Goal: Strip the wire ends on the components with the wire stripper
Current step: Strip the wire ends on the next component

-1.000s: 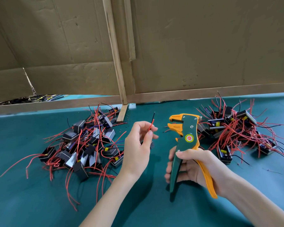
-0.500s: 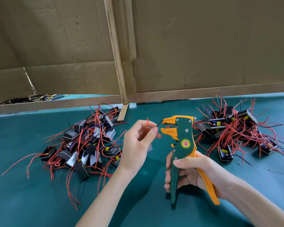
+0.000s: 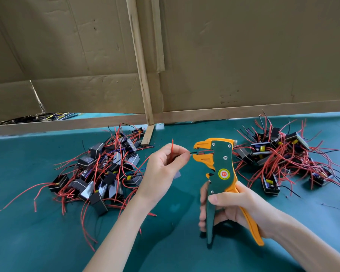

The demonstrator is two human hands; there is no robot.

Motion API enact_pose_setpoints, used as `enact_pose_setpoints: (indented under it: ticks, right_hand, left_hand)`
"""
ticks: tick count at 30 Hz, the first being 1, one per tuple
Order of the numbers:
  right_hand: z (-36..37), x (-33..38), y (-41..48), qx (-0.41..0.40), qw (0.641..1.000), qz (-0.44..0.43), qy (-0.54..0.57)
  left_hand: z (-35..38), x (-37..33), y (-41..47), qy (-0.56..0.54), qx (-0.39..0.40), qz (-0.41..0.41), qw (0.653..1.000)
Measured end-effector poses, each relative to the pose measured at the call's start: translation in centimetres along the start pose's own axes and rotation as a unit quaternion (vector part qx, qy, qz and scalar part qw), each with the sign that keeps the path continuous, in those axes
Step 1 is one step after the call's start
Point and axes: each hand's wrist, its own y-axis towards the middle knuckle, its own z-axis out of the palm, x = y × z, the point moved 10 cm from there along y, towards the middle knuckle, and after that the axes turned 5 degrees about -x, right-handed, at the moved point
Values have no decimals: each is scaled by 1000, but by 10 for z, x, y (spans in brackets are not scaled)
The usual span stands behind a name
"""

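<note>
Left hand fingers pinch black wire; tip in wire stripper, clamped in right hand fingers; keep straight, squeeze.

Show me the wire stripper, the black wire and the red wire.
wire stripper (image 3: 223, 174): head view, round label.
black wire (image 3: 193, 152): head view, end by the wire stripper.
red wire (image 3: 172, 146): head view, upright end.

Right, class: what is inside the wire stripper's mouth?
A black wire end, pinched by the left hand, reaches into the wire stripper. How far it goes in is hidden by the orange jaws.
</note>
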Motion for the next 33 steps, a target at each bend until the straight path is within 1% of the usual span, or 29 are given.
enact_pose_setpoints:
  ticks: [4,11,18,23,28,33]
  right_hand:
    - [0,2,-1,1,1000,-10,-5]
    - [3,0,1,33,999,-19,-29]
    - [10,-2,-3,62,997,-10,-34]
    - [11,-1,-5,36,999,-13,-30]
    - [14,3,-6,24,999,-20,-36]
    - [14,4,-7,17,998,-29,-53]
  left_hand:
    - [0,-3,0,8,10,10,1000]
    - [-1,-10,1,23,39,19,999]
    - [-2,-15,3,31,61,27,997]
    - [-2,-15,2,28,68,26,997]
    - [-1,-17,0,17,71,11,997]
    - [-4,-18,0,30,69,15,997]
